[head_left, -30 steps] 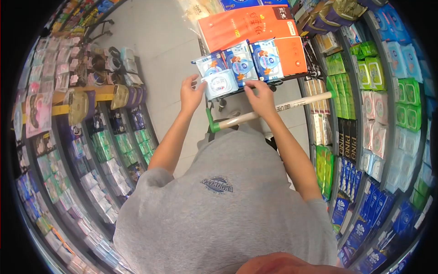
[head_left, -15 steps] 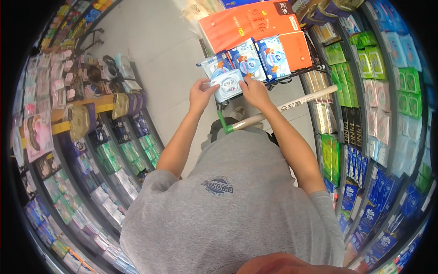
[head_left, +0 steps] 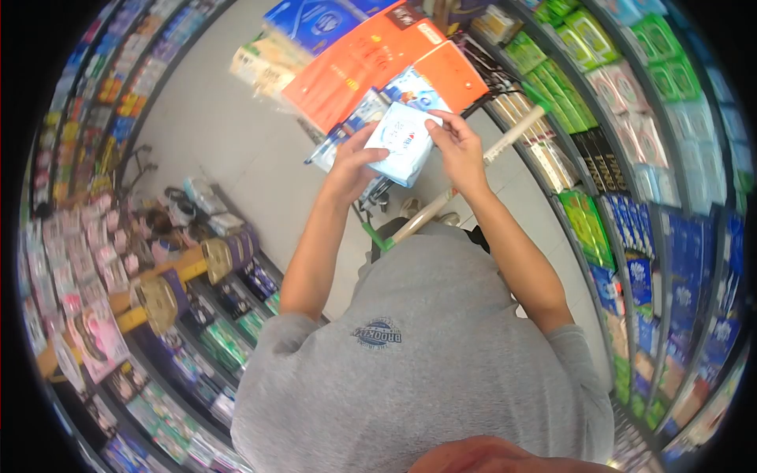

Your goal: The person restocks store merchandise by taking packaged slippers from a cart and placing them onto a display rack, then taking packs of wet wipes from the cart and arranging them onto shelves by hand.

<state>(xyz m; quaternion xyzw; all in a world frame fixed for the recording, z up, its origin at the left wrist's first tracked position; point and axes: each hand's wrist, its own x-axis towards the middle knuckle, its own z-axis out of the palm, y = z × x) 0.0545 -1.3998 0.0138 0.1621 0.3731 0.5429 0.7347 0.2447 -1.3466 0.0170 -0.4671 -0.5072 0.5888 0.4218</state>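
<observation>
Both hands hold a pale blue-white wipes pack (head_left: 405, 143) above the near end of a cart. My left hand (head_left: 352, 164) grips its left side, thumb on top. At its upper right corner, my right hand (head_left: 460, 151) has thumb and fingers closed on the edge. Behind it lie blue-and-white packs (head_left: 416, 88), partly covered by the held pack and my left hand. Under and beyond them is a large orange package (head_left: 355, 67). Farther off are a blue package (head_left: 319, 25) and a beige package (head_left: 268, 66).
The cart's pale handle bar (head_left: 426, 217) with green ends crosses in front of my body. Shelves of green packs (head_left: 587, 229) and blue packs line the right. Hanging goods and a yellow rail (head_left: 192, 266) stand at the left, beside the tiled floor (head_left: 213, 110).
The pale pack has been lifted off the cart's packs and brought nearer, both hands now around it. The view has turned, so the cart and shelves appear tilted.
</observation>
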